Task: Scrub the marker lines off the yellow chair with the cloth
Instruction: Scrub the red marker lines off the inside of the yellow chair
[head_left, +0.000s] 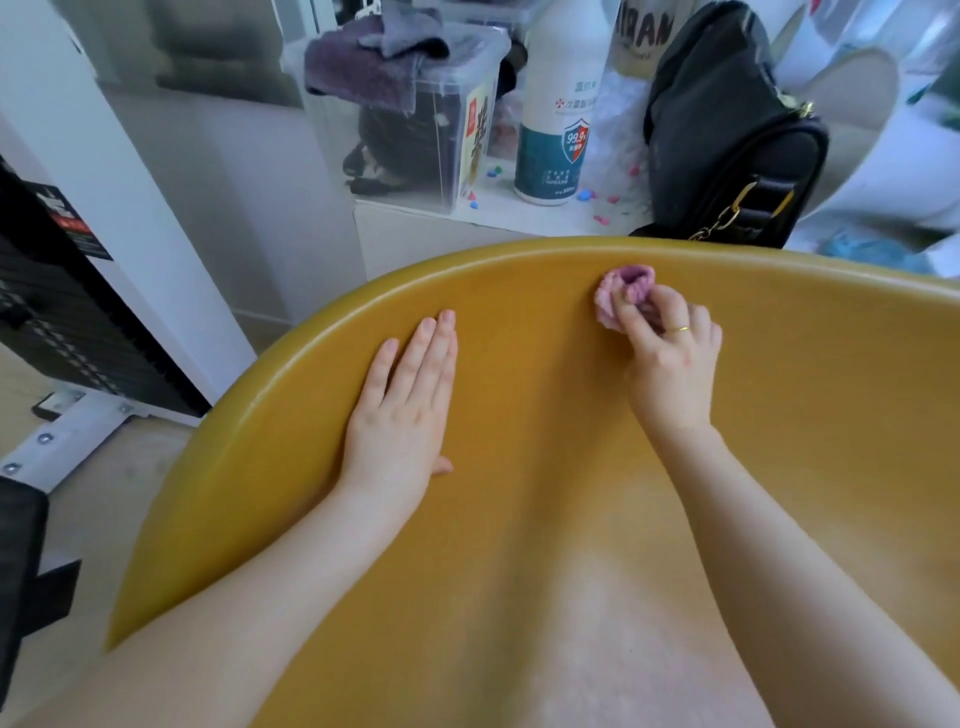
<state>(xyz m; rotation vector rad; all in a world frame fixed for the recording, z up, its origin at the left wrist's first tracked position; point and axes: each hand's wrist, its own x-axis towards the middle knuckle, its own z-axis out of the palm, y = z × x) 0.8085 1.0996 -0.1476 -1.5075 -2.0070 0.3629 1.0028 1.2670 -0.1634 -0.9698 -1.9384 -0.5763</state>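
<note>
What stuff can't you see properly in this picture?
- Marker lines: none can be made out on the yellow chair; the right hand and pink cloth cover that spot.
- Chair legs: cut off by the frame edge.
- White bottle: small print too blurred to read.
- Clear box: contents dark, unclear.

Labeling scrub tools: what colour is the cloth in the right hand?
Pink-purple, a bunched cloth gripped by the right hand; the head view shows it.
</note>
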